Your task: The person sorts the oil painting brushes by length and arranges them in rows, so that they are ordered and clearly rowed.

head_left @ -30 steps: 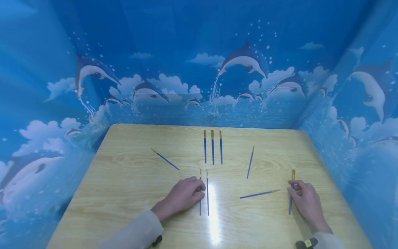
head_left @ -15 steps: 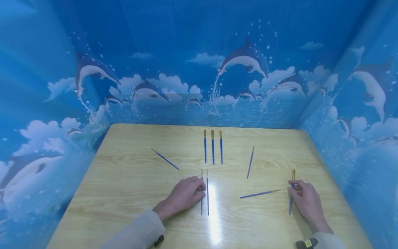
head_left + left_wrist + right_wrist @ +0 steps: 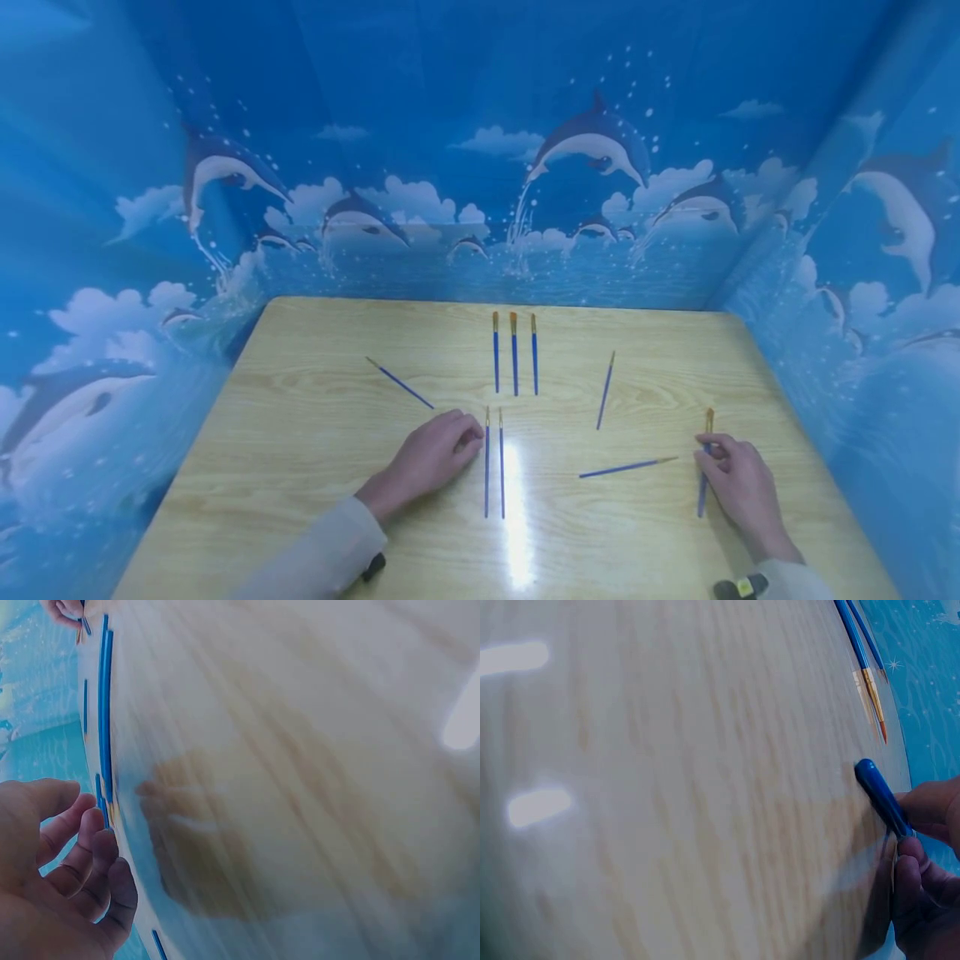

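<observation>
My left hand (image 3: 431, 457) rests near the table's middle with loosely curled fingers. In the left wrist view nothing lies between its thumb and fingers. Just right of its fingertips, two slim blue paintbrushes (image 3: 487, 475) lie side by side, bristles pointing away from me. At the right side, my right hand (image 3: 738, 492) pinches a blue paintbrush (image 3: 702, 497) with a gold ferrule and brown bristles. In the right wrist view, the handle end of that paintbrush (image 3: 881, 793) sticks out past the thumb and fingers, close over the table.
Three wider paintbrushes (image 3: 514, 358) lie in a row at the back middle of the wooden table (image 3: 300, 333). Single thin ones lie apart: a slanted paintbrush (image 3: 405, 387) at left, a paintbrush (image 3: 605, 392) at right and a crosswise paintbrush (image 3: 622, 469). Dolphin-printed blue sheeting (image 3: 420, 125) surrounds the table.
My left hand slid one slim paintbrush rightward closer to its neighbour, then let go and drew back to the left. The right hand has stayed in place with its paintbrush.
</observation>
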Demonstrator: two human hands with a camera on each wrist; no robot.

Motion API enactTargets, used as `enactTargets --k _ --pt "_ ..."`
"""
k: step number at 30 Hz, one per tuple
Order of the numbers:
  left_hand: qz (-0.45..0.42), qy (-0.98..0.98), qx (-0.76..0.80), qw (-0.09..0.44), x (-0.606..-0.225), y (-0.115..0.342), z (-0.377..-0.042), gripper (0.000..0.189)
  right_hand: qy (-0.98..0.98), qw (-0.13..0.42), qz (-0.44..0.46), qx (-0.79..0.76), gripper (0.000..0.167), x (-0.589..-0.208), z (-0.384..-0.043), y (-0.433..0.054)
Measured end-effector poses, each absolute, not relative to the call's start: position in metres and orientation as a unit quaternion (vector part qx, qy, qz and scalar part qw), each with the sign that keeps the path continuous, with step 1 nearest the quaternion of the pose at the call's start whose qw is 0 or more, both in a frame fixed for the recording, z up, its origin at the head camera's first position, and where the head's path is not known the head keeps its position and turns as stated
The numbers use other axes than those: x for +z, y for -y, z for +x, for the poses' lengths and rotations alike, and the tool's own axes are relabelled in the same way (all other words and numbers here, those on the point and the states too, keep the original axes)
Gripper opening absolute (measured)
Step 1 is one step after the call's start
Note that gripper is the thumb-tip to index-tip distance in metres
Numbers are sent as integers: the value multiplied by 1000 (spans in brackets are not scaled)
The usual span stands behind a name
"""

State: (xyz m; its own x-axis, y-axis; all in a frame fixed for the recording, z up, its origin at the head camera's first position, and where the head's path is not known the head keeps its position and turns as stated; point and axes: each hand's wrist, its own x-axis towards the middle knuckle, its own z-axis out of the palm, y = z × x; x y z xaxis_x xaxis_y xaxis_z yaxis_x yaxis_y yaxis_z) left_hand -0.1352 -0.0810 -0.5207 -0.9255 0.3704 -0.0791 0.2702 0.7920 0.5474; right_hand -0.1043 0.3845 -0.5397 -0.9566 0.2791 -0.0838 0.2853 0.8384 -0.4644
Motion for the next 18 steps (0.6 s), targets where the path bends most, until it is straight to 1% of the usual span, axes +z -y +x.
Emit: enactTargets --k 5,13,18 --pt "162 -943 281 77 -520 93 -143 15 -958 9 147 -247 41 -540 -104 -385" --pt "110 -950 282 69 -519 112 -162 16 -957 14 150 -246 42 -538 -105 -384" --pt "88 -953 287 50 -520 128 -177 16 -958 6 150 -244 41 -539 -104 -384"
